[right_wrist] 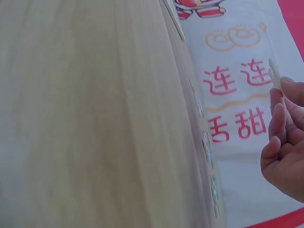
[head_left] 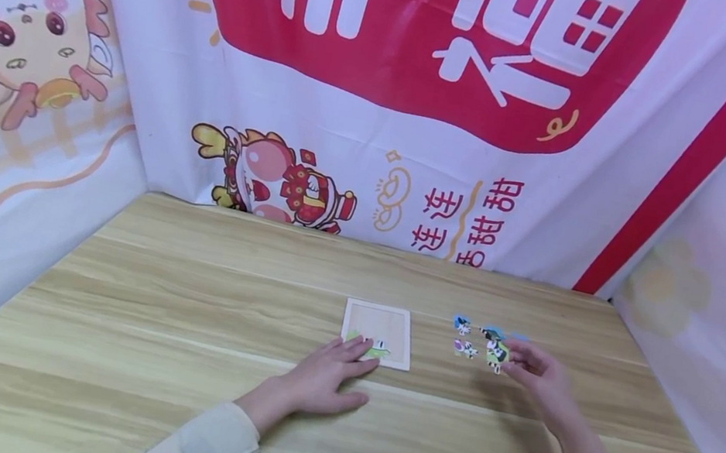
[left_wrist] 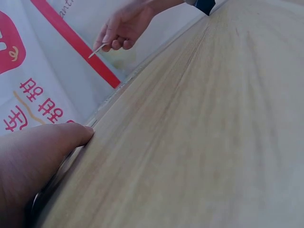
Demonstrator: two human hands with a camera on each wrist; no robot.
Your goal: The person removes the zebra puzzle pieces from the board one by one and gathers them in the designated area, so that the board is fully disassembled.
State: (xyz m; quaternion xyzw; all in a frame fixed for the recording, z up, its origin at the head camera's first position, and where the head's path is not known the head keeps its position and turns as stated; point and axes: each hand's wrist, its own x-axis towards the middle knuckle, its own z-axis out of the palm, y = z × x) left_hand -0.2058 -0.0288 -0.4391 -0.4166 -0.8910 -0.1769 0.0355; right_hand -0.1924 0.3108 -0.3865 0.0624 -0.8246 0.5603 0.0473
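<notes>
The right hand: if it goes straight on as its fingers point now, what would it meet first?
Probably a loose piece just left of the held piece. The right hand looks raised above the table, though, so it may pass over it.

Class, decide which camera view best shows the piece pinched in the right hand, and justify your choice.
The head view, because the printed face of the piece shows there. The left wrist and right wrist views both catch it nearly edge-on, as a thin pale sliver, with no print readable.
</notes>
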